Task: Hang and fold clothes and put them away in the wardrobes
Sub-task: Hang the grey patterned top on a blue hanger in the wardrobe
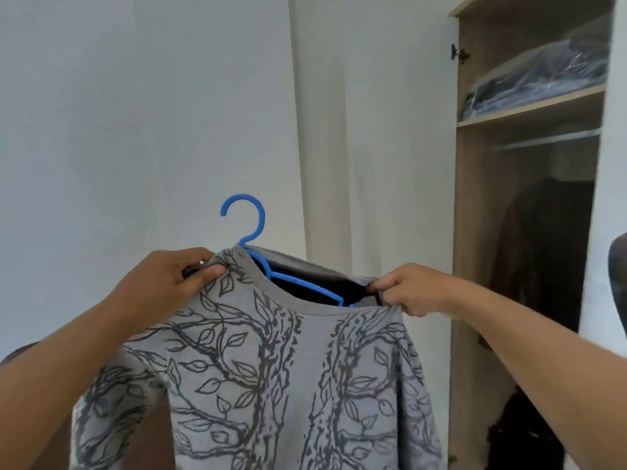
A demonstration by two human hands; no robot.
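I hold up a grey top (271,378) printed with dark branches and leaves, in front of me at chest height. A blue plastic hanger (252,228) sits inside its neck, with the hook sticking up above the collar. My left hand (169,283) pinches the left shoulder of the top. My right hand (412,290) pinches the right shoulder at the neck edge. The wardrobe (475,232) stands open at the right, with a metal rail (549,140) under its shelf.
A dark garment (543,252) hangs from the rail inside the wardrobe. Clothes wrapped in clear plastic (539,83) lie on the upper shelf. A dark heap (522,432) sits at the wardrobe bottom. The open white door (373,164) stands between me and the wardrobe.
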